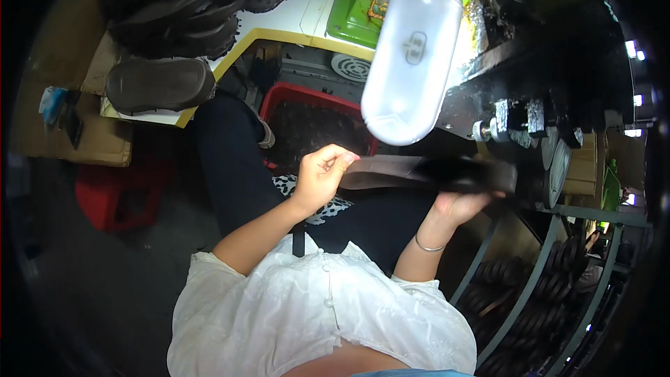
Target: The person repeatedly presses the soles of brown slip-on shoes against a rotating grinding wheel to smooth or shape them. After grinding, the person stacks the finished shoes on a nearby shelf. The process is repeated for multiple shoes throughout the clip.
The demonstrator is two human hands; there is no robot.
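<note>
A dark shoe sole (401, 169) stretches sideways above my lap, smeared by motion toward its right end. My left hand (322, 178) is closed on its left end, thumb and fingers pinching the edge. Beneath the right end is my right hand (462, 207), gripping from below, its fingers partly hidden by the sole. Just above the sole hangs a long white rounded lamp-like panel (412, 63). A red bin (279, 91) filled with dark scraps stands beyond my hands, between my legs and the worktable.
Several dark soles (167, 10) are heaped on the white worktable (300, 17), with one sole (160, 85) at its near corner. Dark machinery (516, 119) occupies the right. A metal rack (520, 290) holds many soles at lower right. A red stool (115, 195) stands left.
</note>
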